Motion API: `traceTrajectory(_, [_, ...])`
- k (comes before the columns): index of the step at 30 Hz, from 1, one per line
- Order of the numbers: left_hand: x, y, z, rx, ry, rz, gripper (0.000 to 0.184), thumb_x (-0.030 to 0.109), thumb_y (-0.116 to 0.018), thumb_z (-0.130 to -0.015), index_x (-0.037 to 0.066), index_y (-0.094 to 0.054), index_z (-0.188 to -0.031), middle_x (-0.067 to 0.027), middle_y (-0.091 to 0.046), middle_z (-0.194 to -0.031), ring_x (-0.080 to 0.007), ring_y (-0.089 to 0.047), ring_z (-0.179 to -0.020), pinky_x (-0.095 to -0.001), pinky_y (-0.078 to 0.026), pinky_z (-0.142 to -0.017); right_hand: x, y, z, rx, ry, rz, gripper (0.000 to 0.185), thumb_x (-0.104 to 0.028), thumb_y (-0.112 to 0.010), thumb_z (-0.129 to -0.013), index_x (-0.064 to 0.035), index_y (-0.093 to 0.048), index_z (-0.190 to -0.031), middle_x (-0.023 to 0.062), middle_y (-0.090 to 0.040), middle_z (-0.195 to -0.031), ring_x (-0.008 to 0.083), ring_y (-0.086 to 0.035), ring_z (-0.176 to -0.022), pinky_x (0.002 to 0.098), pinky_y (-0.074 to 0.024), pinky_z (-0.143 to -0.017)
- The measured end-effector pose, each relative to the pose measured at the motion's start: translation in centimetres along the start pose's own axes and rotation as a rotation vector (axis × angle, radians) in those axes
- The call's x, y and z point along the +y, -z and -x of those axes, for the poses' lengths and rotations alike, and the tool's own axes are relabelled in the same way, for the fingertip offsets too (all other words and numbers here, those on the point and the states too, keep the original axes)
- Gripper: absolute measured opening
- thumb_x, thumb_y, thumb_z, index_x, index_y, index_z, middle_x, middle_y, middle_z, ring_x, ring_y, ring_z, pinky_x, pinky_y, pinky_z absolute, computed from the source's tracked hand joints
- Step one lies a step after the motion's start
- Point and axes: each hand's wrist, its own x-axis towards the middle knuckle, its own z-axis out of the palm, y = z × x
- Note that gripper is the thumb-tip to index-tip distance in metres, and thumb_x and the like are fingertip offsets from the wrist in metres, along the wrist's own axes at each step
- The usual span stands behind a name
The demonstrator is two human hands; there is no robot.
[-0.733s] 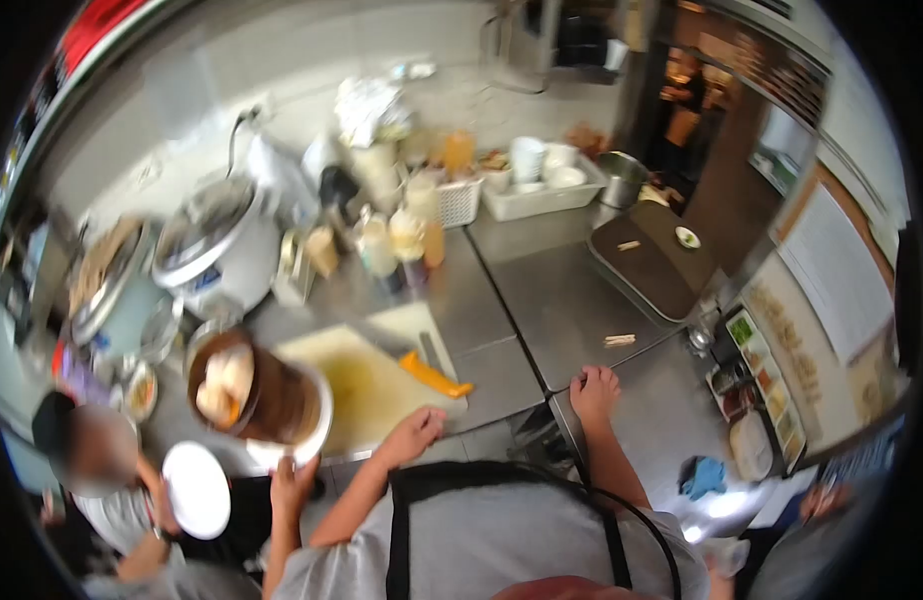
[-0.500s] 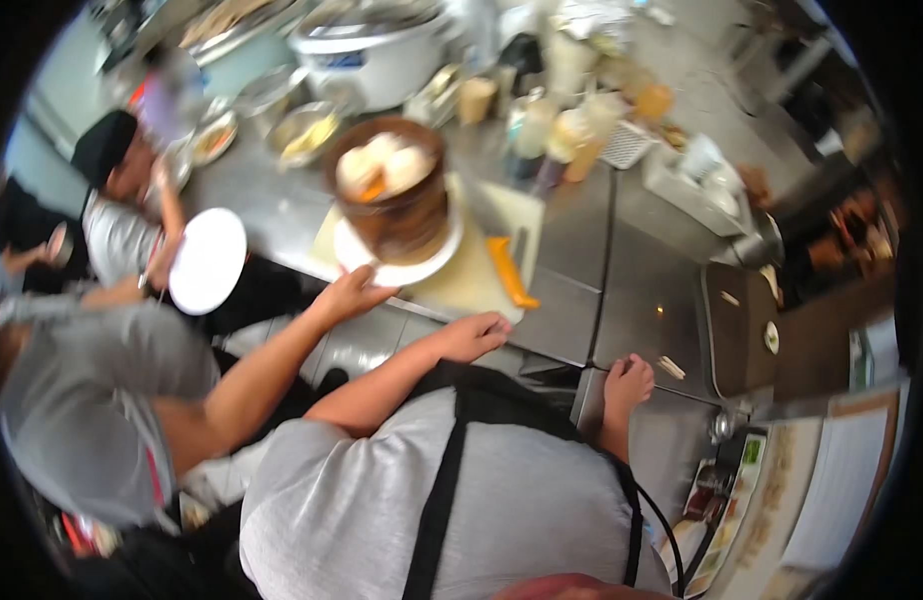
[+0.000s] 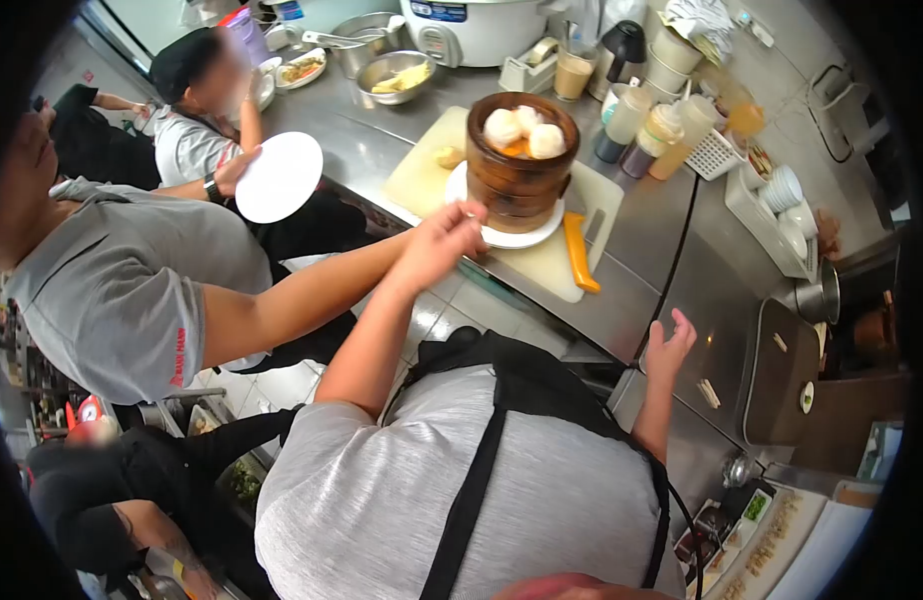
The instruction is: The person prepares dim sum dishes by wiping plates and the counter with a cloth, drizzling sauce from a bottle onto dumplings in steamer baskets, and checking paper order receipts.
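At left, a co-worker's hand [image 3: 234, 172] holds a smooth white plate [image 3: 280, 177] on a slant; a slack grip could let it slip. From a grey sleeve [image 3: 152, 330], a bare forearm [image 3: 312, 288] reaches in behind our left hand [image 3: 442, 243], whose fingers curl at the near side of a second plate [image 3: 535, 239]; we cannot tell whether they grip it. Crossed so closely, the two arms could jostle that glossy rim and topple the steamer [image 3: 512, 190] standing on it, a tall round tower of banded brown wood. Its soft, pale, rounded buns [image 3: 525, 130] could roll off the top. Below lies a flat cream cutting board [image 3: 552, 275], and on it a slim orange-yellow handle [image 3: 579, 255] that a shifted plate might knock. Farthest right, our right hand [image 3: 670, 350], well apart from the left, is empty, fingers spread near the dull metal counter [image 3: 642, 240], probably too far off to steady a tipping load.
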Motion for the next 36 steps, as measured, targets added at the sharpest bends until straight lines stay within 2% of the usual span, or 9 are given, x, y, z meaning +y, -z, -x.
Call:
traceTrajectory(9, [3.3,5.0,-0.8,0.444,-0.174,0.116,0.034,0.015,-0.049,-0.085,0.002,-0.040,-0.115,-0.0059,-0.052,-0.089,-0.0104,-0.053,-0.070,-0.0207,-0.042,-0.062,-8.3,-1.5,-2.5,-0.198,-0.092,-0.350,0.037,-0.010,-0.058,-0.075,-0.0019,-0.048,-0.109,0.0109,-0.045,-0.109,0.0165,-0.048,-0.089,0.0280,-0.0439,-0.073])
traceTrajectory(13, [0.0,9.3,0.1,0.459,0.011,0.861,0.044,0.030,-0.046,-0.086,0.001,-0.036,-0.118,-0.0145,-0.051,-0.099,-0.0248,-0.053,-0.087,-0.0329,-0.046,-0.072,-10.1,-3.7,-3.9,-0.281,-0.071,-0.475,0.036,-0.010,-0.057,-0.076,-0.0019,-0.048,-0.109,0.0110,-0.046,-0.108,0.0149,-0.048,-0.086,0.0264,-0.0451,-0.070])
traceTrajectory(14, [-0.6,10.3,0.5,0.406,0.064,0.918,0.055,0.035,-0.044,-0.085,0.000,-0.026,-0.124,-0.0206,-0.043,-0.113,-0.0312,-0.050,-0.098,-0.0374,-0.045,-0.078,-10.4,-4.2,-4.1,-0.300,-0.075,-0.491,0.036,-0.010,-0.057,-0.076,-0.0019,-0.048,-0.109,0.0110,-0.046,-0.108,0.0149,-0.048,-0.086,0.0265,-0.0452,-0.070])
traceTrajectory(18, [-2.7,12.7,0.7,0.737,0.044,0.940,0.078,0.041,-0.046,-0.083,0.004,0.002,-0.133,-0.0233,-0.023,-0.128,-0.0338,-0.046,-0.103,-0.0412,-0.042,-0.083,-10.8,-6.1,-5.1,-0.328,-0.046,-0.517,0.036,-0.010,-0.057,-0.076,-0.0018,-0.048,-0.109,0.0113,-0.046,-0.106,0.0147,-0.048,-0.083,0.0262,-0.0454,-0.069])
traceTrajectory(21, [-4.4,13.9,0.0,0.782,0.060,0.896,0.068,0.039,-0.046,-0.084,0.005,-0.012,-0.131,-0.0207,-0.033,-0.121,-0.0312,-0.049,-0.097,-0.0403,-0.043,-0.080,-11.6,-7.5,-6.0,-0.342,0.011,-0.408,0.035,-0.011,-0.057,-0.075,-0.0012,-0.048,-0.108,0.0116,-0.045,-0.107,0.0149,-0.048,-0.082,0.0259,-0.0456,-0.068])
traceTrajectory(24, [-6.9,13.5,-3.0,0.694,0.053,0.412,0.053,0.032,-0.049,-0.084,0.004,-0.026,-0.122,-0.0137,-0.043,-0.106,-0.0265,-0.051,-0.089,-0.0367,-0.043,-0.071,-12.1,-10.0,-7.0,-0.425,-0.007,-0.334,0.035,-0.014,-0.057,-0.076,0.0016,-0.050,-0.106,0.0132,-0.053,-0.093,0.0163,-0.053,-0.073,0.0272,-0.0454,-0.064])
traceTrajectory(28, [-5.4,15.4,-5.9,0.862,0.140,0.621,0.046,0.028,-0.049,-0.085,0.004,-0.032,-0.119,-0.0092,-0.049,-0.098,-0.0187,-0.053,-0.080,-0.0302,-0.044,-0.063,-14.0,-11.8,-7.1,-0.679,-0.279,-0.273,0.035,-0.014,-0.053,-0.077,0.0017,-0.048,-0.108,0.0133,-0.057,-0.079,0.0181,-0.057,-0.062,0.0286,-0.0457,-0.058])
traceTrajectory(33, [-6.8,11.6,-9.1,0.259,0.339,0.119,0.036,0.023,-0.051,-0.083,0.002,-0.046,-0.111,-0.0054,-0.056,-0.083,-0.0146,-0.055,-0.069,-0.0244,-0.043,-0.058,-16.7,-13.3,-6.6,-0.790,-0.638,-0.391,0.041,-0.014,-0.051,-0.079,-0.0003,-0.040,-0.116,0.0116,-0.058,-0.077,0.0167,-0.058,-0.057,0.0276,-0.0473,-0.049])
traceTrajectory(36, [-7.3,8.4,-12.2,0.195,0.361,-0.183,0.027,0.019,-0.050,-0.082,-0.001,-0.053,-0.099,-0.0056,-0.056,-0.072,-0.0131,-0.053,-0.059,-0.0251,-0.042,-0.050,-17.0,-14.4,-7.6,-0.832,-0.766,-0.593,0.048,-0.013,-0.052,-0.080,0.0006,-0.031,-0.121,0.0117,-0.057,-0.079,0.0167,-0.059,-0.058,0.0266,-0.0479,-0.046])
